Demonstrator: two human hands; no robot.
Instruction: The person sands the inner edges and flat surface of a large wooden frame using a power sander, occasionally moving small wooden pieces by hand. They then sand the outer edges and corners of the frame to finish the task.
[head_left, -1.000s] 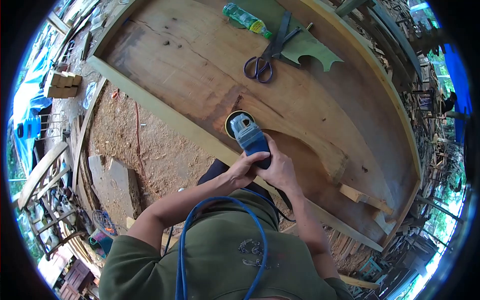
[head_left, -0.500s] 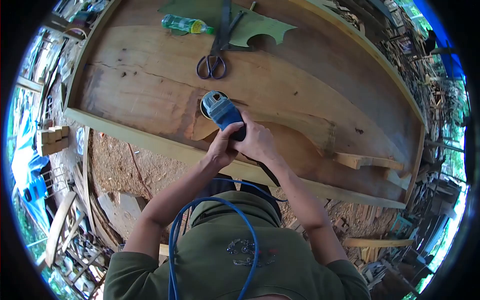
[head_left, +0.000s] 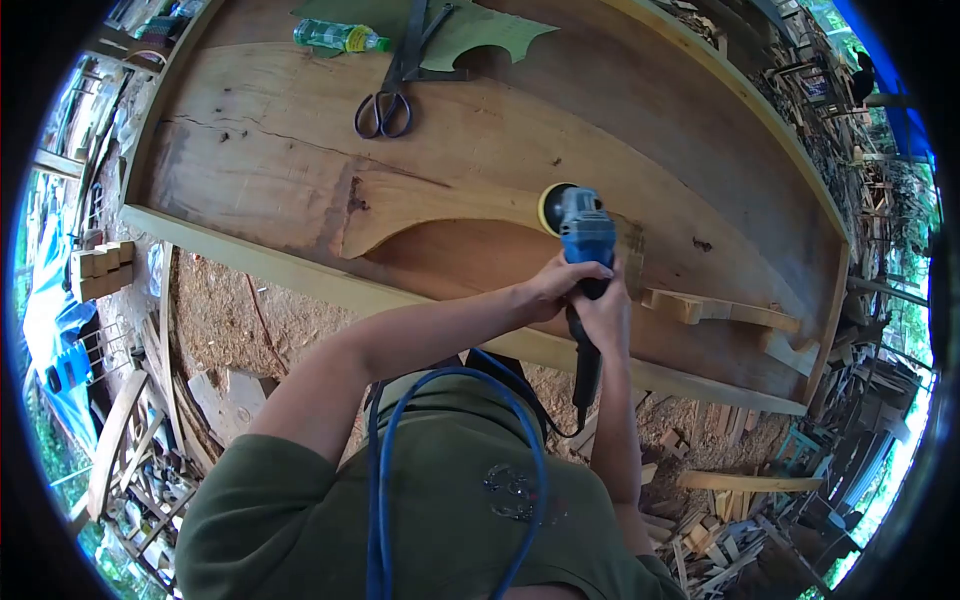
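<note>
A blue and grey power tool [head_left: 587,235] with a round yellow-edged disc is held in both hands. My left hand [head_left: 558,282] is closed on its body from the left. My right hand [head_left: 605,312] wraps the rear of the body, above the black handle end and its cord. The disc lies at the right part of a curved wooden piece [head_left: 430,203], on a large framed wooden panel [head_left: 290,170]; whether they touch cannot be told.
Scissors [head_left: 383,115], a metal square [head_left: 408,50], a plastic bottle [head_left: 335,36] and green sheet material [head_left: 490,32] lie at the panel's far side. A wooden offcut [head_left: 725,308] lies at right. A blue cord [head_left: 540,470] loops over the shirt.
Both hands have carried the power tool to the right along the curved wooden piece. The tool now points more nearly straight ahead, and its black rear end shows.
</note>
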